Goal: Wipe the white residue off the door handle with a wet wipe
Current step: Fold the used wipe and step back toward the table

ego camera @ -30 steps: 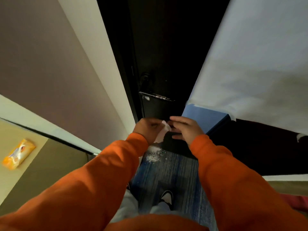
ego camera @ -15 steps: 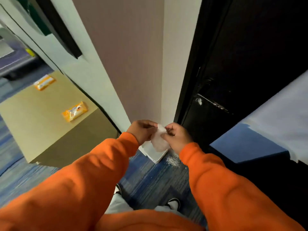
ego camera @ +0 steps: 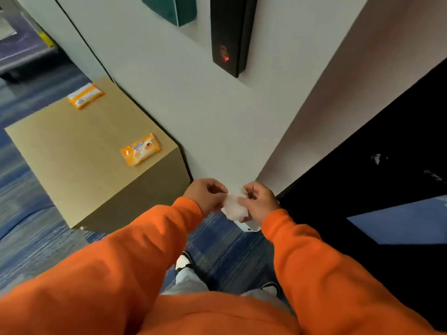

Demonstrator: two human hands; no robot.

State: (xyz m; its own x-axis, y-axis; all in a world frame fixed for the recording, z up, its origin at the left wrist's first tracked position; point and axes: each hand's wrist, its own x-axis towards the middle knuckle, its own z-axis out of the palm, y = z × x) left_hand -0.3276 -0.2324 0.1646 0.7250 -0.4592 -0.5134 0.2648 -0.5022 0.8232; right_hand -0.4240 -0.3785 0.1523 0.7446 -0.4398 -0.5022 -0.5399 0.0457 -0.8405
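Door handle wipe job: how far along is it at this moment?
Done: a wet wipe is out of its pack and held between the left hand and the right hand. In hand: both hands pinch it low in front of the wall corner, apparently unfolding it. Left: all the wiping; white specks show on the dark door, where the handle is hard to make out.

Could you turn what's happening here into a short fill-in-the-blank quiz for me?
1. Both hands, left hand and right hand, hold a white ____.
2. The person's sleeves are ____ in colour.
3. ____ orange packets lie on the tan box.
4. The black wall reader shows a ____ light.

Missing words: wipe; orange; Two; red
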